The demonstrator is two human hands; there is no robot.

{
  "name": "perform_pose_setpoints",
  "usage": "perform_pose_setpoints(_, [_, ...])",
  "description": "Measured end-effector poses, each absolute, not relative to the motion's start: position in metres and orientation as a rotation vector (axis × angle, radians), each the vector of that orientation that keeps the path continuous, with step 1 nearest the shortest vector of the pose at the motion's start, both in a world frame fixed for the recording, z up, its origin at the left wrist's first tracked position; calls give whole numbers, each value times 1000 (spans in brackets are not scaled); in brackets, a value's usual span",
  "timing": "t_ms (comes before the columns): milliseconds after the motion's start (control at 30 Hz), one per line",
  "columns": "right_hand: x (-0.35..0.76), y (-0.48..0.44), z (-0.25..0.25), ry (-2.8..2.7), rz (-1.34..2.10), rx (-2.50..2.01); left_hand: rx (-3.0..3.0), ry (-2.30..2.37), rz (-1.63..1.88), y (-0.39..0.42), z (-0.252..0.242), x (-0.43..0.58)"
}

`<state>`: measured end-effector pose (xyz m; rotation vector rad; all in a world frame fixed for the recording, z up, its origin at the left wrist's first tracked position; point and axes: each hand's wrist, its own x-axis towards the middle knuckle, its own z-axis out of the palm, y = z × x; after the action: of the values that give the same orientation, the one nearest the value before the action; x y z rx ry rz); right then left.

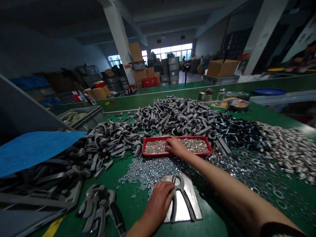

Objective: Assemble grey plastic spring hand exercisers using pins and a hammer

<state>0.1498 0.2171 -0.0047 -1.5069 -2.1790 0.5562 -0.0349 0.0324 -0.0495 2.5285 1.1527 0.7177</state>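
head view, forked piece (186,199), metal plate (181,210)

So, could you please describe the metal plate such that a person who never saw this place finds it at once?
On the green table, find the large heap of grey parts. Nearer the camera, past the scatter of small metal rings, the metal plate lies partly hidden by the left hand. It is the one flat silver sheet, with a single grey forked piece lying on it.
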Motion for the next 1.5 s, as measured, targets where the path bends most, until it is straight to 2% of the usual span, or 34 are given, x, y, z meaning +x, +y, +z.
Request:
perform_pose_setpoints(133, [168,179,0,-1908,776,-1412,2494,1409,611,95,-15,-36])
perform_pose_setpoints(300, [193,79,-2,-1668,1097,-1328,2453,1713,346,200,13,-46])
perform_pose_setpoints(367, [200,39,-8,-1400,1393,-1291,2407,1766,267,223,12,-47])
perform_pose_setpoints(467, [206,-4,-20,-917,1640,-1248,2369,1802,205,232,4,-46])
perform_pose_setpoints(667, [206,-22,-33,-630,1662,-1249,2326,1822,336,216,-7,-49])
perform_pose_setpoints(833, [201,-7,-42,-679,1558,-1319,2210,1783,658,203,1,-52])
perform_pose_setpoints(967, [197,5,-45,-1001,1386,-1425,2079,1564,834,157,-5,-41])
perform_pose_setpoints(1167, [182,28,-40,-1627,1057,-1463,1872,1251,773,91,-30,-18])
perform_pose_setpoints(1500, [170,37,-56,-2106,583,-1278,1875,1253,743,103,-37,-13])
